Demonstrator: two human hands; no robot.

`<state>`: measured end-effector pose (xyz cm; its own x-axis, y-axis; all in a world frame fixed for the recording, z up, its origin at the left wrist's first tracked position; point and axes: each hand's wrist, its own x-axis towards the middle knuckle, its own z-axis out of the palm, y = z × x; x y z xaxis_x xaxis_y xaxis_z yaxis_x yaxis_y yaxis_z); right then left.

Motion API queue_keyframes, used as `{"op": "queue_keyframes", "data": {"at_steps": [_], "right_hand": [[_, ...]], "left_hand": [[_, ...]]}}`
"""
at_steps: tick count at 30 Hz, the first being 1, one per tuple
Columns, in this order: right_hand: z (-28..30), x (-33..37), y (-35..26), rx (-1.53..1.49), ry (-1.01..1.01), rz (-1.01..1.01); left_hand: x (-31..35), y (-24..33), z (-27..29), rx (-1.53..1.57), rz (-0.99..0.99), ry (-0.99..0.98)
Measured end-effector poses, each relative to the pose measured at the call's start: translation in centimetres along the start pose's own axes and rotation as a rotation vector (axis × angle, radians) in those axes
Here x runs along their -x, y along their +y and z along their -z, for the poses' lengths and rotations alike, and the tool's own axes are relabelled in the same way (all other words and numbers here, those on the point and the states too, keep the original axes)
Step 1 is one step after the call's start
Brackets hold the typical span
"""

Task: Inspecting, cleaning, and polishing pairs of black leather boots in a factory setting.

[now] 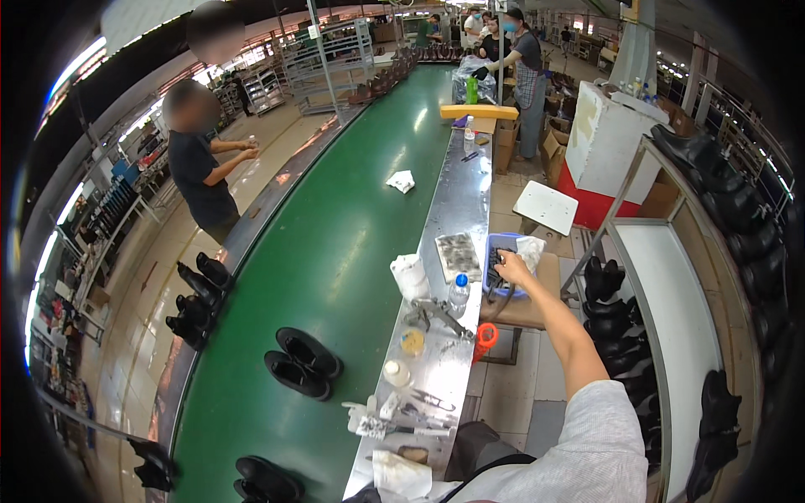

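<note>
The right hand (513, 269) is at the blue basket (501, 241), just right of the metal counter (457, 205). It is partly curled over dark items (495, 262) inside; whether it grips one cannot be determined. The left hand is out of view. A blue-capped bottle (459, 297) stands on the counter. Left of the counter, a green belt (335, 235) carries black shoes (303, 363).

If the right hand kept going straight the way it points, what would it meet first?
Likely the dark items in the blue plastic bin; the right hand is right at them, and depth leaves contact unclear.
</note>
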<state>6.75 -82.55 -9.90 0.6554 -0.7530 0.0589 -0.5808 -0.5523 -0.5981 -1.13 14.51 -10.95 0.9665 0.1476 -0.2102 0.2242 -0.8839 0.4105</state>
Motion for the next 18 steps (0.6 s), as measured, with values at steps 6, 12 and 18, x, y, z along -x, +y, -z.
{"op": "queue_keyframes", "data": {"at_steps": [6,12,18], "right_hand": [[-5.2,-8.3,2.3,0.306,-0.317,0.365],[-7.7,-7.7,3.0,0.39,-0.284,0.36],[-9.3,-7.3,2.8,0.176,-0.03,0.343]], "left_hand": [[5.4,0.0,1.8,-0.179,0.222,0.16],[10.6,4.6,1.8,-0.184,0.319,0.118],[13.1,1.1,-0.4,-0.056,0.28,0.193]]}}
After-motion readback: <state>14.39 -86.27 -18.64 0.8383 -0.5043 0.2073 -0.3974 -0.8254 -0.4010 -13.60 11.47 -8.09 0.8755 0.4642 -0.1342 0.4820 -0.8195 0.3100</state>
